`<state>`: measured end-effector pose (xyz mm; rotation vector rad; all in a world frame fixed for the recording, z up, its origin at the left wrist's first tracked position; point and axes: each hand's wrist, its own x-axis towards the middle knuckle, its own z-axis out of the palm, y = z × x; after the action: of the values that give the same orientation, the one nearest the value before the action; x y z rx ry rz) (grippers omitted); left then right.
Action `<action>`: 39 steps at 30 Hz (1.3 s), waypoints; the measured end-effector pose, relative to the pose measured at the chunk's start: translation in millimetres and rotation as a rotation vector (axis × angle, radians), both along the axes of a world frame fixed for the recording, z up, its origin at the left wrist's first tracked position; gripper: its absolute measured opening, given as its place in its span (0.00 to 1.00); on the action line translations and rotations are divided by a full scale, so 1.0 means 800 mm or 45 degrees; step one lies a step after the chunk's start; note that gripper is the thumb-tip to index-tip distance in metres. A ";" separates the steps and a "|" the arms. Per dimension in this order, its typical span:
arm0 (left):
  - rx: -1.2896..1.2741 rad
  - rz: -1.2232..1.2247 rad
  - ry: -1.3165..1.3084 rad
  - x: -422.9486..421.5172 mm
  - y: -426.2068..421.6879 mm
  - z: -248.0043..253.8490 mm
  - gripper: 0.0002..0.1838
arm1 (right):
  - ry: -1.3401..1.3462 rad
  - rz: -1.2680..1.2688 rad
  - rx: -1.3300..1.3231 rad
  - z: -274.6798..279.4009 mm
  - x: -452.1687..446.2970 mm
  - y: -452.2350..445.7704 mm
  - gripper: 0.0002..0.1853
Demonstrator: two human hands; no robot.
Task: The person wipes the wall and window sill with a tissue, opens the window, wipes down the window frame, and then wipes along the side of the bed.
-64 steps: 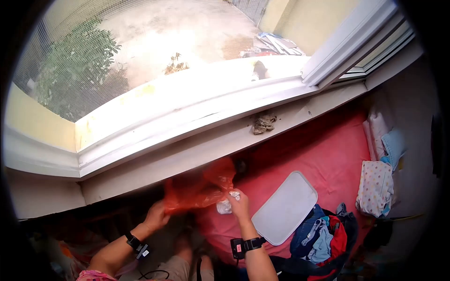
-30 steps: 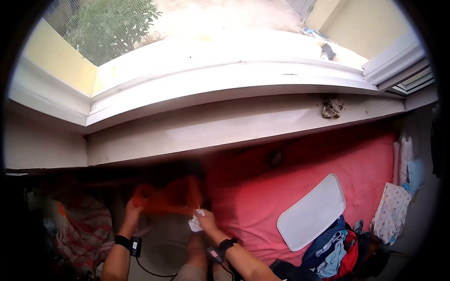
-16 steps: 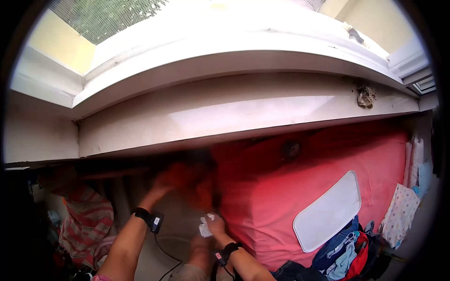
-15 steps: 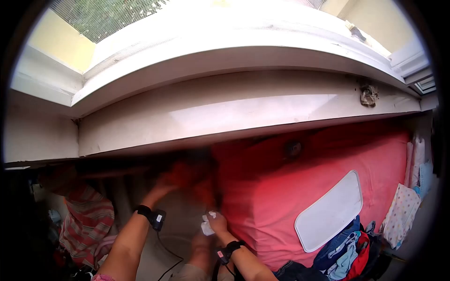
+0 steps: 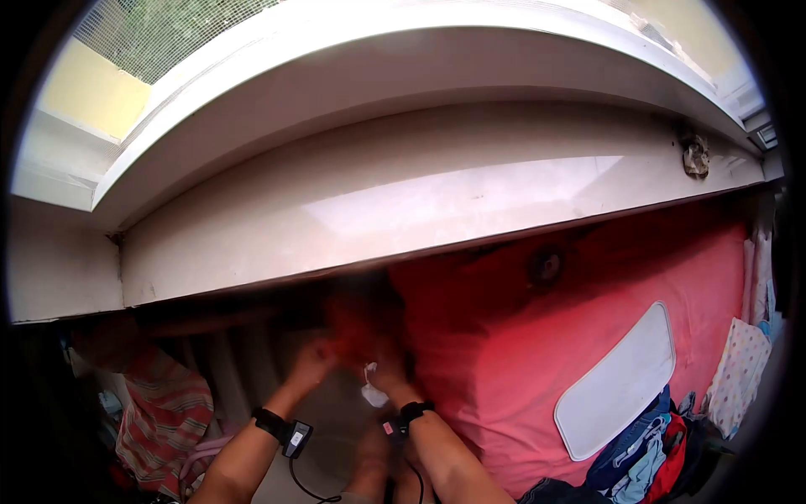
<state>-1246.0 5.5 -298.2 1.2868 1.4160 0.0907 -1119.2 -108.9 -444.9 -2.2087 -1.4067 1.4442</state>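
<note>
A red-orange plastic bag point(image 5: 353, 323), blurred and dark, hangs in the shade under the window ledge. My left hand point(image 5: 315, 359) is closed on its lower left side. Close beside it, my right hand point(image 5: 386, 374) grips a crumpled white tissue point(image 5: 374, 393), which hangs below the fingers. The bag's edge reaches my right hand too, but blur hides whether the fingers hold it. Each wrist wears a black strap with a small device.
A long window ledge point(image 5: 403, 197) crosses the view, with a crumpled dirty cloth point(image 5: 695, 158) at its right. A red-sheeted bed point(image 5: 504, 361) bears a white board point(image 5: 617, 382), a small round object point(image 5: 547, 267) and clothes point(image 5: 642, 462). Striped fabric point(image 5: 164, 412) lies left.
The view has tilted down and shifted left. The bag, spread between my hands earlier, is now bunched, and my hands have come closer together. The tissue remains in my right hand.
</note>
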 end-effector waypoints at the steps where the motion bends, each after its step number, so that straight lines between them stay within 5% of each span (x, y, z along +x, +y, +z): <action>1: 0.006 -0.009 0.005 -0.001 0.002 0.003 0.04 | -0.110 0.055 0.033 0.003 -0.001 0.004 0.32; 3: -0.032 -0.001 -0.048 -0.003 0.007 0.008 0.04 | 0.163 0.031 -0.385 0.008 0.010 0.007 0.31; 7: -0.019 0.175 -0.195 0.000 0.021 0.019 0.06 | 0.191 0.024 -0.298 -0.012 0.022 -0.017 0.26; 9: 0.189 -0.052 0.053 -0.031 0.035 -0.023 0.11 | 0.174 -0.165 -0.118 -0.018 0.026 -0.031 0.13; 15: 0.717 0.002 0.268 -0.065 0.052 -0.129 0.14 | 0.014 -0.270 -0.185 0.008 0.030 -0.046 0.12; 21: 0.602 0.074 0.324 -0.053 0.071 -0.111 0.14 | 0.046 -0.121 0.010 0.042 0.026 -0.018 0.14; 28: 0.668 -0.206 0.229 -0.028 0.069 -0.073 0.11 | 0.140 0.103 0.111 -0.054 -0.016 0.040 0.15; 34: 0.295 -0.268 0.106 -0.038 0.079 -0.083 0.15 | 0.151 0.375 -0.073 -0.124 -0.044 0.015 0.13; 37: 0.939 -0.703 0.392 -0.036 0.087 -0.102 0.16 | 0.157 0.175 0.014 -0.075 -0.021 -0.011 0.13; 39: 0.643 0.012 0.133 -0.025 0.086 -0.105 0.16 | 0.135 -0.133 0.154 0.025 0.023 -0.018 0.14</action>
<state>-1266.3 74.0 -382.4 1.7151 1.5452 0.4144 -1100.6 -123.1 -424.8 -2.0679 -1.2890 1.3812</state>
